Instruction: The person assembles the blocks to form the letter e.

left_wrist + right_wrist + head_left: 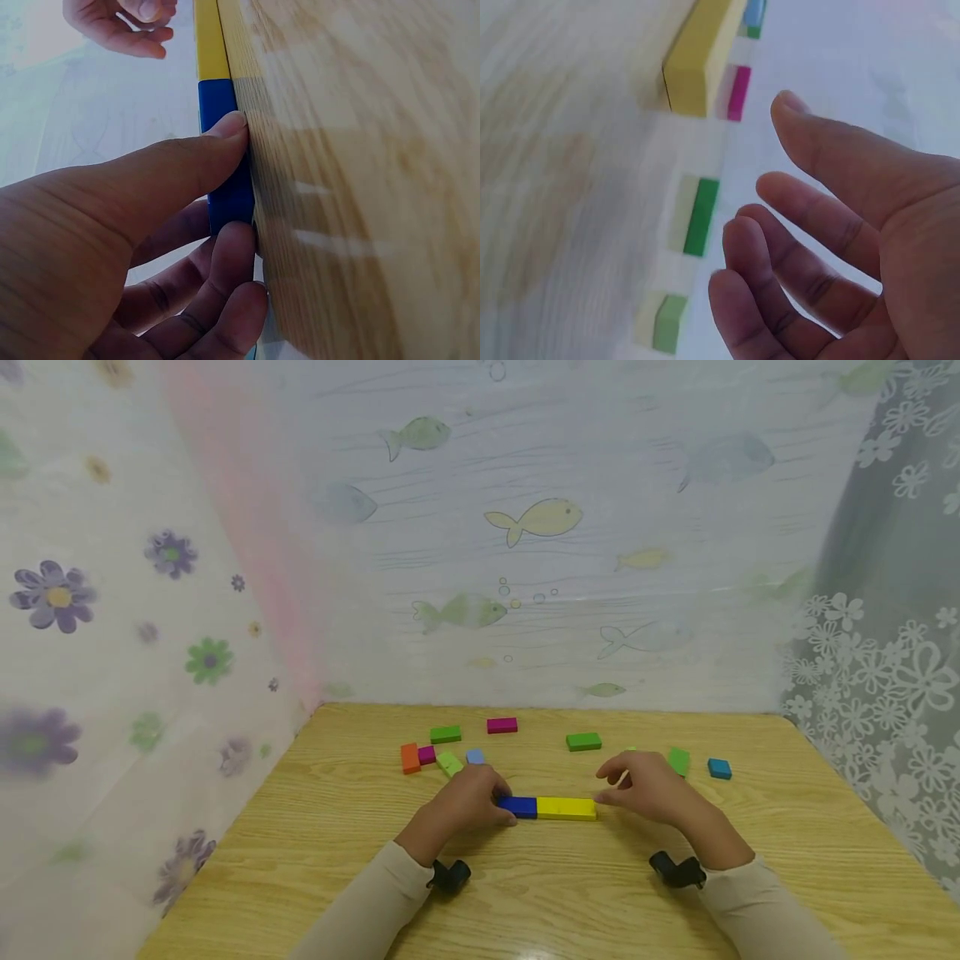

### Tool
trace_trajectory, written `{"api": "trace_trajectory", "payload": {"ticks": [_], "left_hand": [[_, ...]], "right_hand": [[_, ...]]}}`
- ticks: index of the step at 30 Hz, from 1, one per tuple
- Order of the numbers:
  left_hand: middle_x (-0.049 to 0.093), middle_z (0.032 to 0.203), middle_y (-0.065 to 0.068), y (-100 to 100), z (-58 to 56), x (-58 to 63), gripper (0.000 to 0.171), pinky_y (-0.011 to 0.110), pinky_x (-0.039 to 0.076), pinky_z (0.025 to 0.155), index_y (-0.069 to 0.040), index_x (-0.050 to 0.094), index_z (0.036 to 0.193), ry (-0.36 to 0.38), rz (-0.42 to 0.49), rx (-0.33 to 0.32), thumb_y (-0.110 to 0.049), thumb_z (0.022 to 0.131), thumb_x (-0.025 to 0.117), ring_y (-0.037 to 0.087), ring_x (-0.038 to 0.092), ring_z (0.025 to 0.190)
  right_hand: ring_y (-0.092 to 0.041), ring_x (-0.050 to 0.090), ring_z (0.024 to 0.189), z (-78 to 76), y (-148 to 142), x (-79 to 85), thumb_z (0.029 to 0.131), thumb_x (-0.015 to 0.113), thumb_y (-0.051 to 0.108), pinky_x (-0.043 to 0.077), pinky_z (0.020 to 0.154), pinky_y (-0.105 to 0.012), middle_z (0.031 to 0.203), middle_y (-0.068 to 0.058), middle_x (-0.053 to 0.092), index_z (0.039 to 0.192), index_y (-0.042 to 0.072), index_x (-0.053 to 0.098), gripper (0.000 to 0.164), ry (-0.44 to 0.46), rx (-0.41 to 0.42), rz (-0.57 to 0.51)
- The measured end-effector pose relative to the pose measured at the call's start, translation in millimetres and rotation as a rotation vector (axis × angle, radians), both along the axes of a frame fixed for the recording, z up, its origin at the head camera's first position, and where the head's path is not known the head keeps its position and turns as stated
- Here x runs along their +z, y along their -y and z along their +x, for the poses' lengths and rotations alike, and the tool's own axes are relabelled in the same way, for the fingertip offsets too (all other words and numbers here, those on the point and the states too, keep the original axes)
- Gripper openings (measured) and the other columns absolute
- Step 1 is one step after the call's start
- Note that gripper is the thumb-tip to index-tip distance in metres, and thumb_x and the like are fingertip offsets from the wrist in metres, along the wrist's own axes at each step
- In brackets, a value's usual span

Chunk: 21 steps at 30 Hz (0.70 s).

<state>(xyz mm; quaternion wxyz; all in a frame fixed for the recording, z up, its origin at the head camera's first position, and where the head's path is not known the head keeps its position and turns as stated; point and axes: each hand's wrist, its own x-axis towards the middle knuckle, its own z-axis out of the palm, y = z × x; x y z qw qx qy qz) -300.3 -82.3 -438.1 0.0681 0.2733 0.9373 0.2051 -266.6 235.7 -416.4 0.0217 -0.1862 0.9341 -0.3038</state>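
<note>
My left hand [463, 797] pinches a dark blue block [522, 807] between thumb and fingers, as the left wrist view also shows. End to end with it lies a longer yellow block [566, 808], the two forming one straight row on the table. Just off the yellow block's right end is my right hand [651, 787], its fingers loosely bent and apart with nothing between them. In the right wrist view a gap separates that hand from the yellow block [686, 82]. The left end of the blue block is covered by the left fingers.
Behind the row on the wooden table [555, 893] lie an orange block [410, 758], magenta blocks [502, 725], green blocks [583, 742] and a light blue block [476, 757]. A teal block [719, 768] sits to the right. Patterned curtains [540, 610] border the table.
</note>
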Motion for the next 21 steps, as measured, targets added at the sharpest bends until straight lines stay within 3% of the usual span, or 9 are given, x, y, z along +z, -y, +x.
{"api": "trace_trajectory", "payload": {"ticks": [5, 14, 21], "left_hand": [[0.076, 0.098, -0.006, -0.4, -1.3, -1.2, 0.036, 0.026, 0.055, 0.080, -0.012, 0.082, 0.111, 0.001, 0.004, 0.000, -0.034, 0.083, 0.089, 0.005, 0.063, 0.084], [0.076, 0.097, -0.004, 0.1, -1.2, -0.2, 0.037, 0.026, 0.055, 0.079, -0.011, 0.081, 0.110, -0.004, 0.011, 0.000, -0.034, 0.082, 0.090, 0.005, 0.063, 0.083], [0.076, 0.097, -0.004, 1.2, -0.2, -0.5, 0.037, 0.026, 0.055, 0.078, -0.011, 0.081, 0.109, -0.005, 0.009, -0.003, -0.034, 0.082, 0.090, 0.005, 0.063, 0.083]], "right_hand": [[-0.024, 0.068, 0.095, -1.6, -13.7, 2.6, 0.095, 0.077, 0.028, 0.058, 0.077, -0.040, 0.112, -0.013, 0.071, 0.122, 0.004, 0.074, 0.037, -0.022, -0.092, 0.016], [-0.036, 0.068, 0.094, -5.1, -39.0, 2.5, 0.095, 0.075, 0.032, 0.058, 0.077, -0.049, 0.108, -0.023, 0.072, 0.121, -0.003, 0.072, 0.044, -0.079, -0.376, 0.122], [-0.034, 0.070, 0.086, -6.7, -56.2, -5.3, 0.096, 0.073, 0.033, 0.058, 0.067, -0.043, 0.110, -0.025, 0.072, 0.126, -0.008, 0.067, 0.051, -0.034, -0.477, 0.091]]}}
